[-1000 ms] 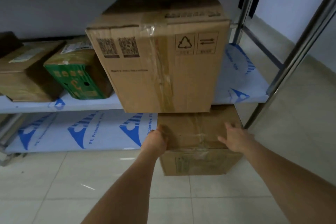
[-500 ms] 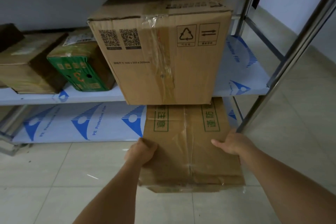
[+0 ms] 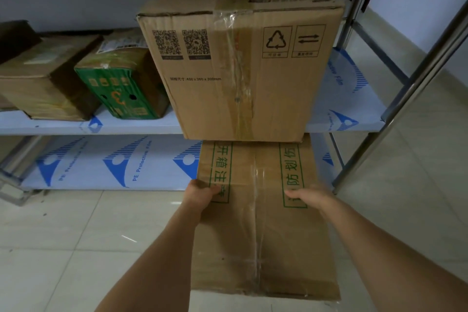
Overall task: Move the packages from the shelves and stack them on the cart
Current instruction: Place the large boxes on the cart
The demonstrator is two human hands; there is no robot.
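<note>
Left hand: I am gripping the left edge of the flat box [image 3: 255,223] with my left hand [image 3: 201,192], fingers curled over onto its top face.
Right hand: my right hand [image 3: 310,195] is lying on the top face near the right side; its fingers are blurred, so I cannot tell whether they are wrapping the edge or only pressing flat.
Flat box: it is sticking out from the bottom shelf [image 3: 106,167] toward me, its far end tucked under the big box [image 3: 240,71].
Big box: it is sitting on the middle shelf [image 3: 349,119], its front face hanging over the shelf lip, directly above my load.
Snag risk: I am judging that lifting too early would knock the flat box against the overhanging box or the shelf edge and could tip the big one forward.
Slip risk: both hands are sitting on the far half, so the near end may be sagging; the glossy tape looks slick.
Cart: it is not showing in my view.
Neighbours: a green carton [image 3: 121,83] and a brown carton [image 3: 48,83] are waiting further left.
</note>
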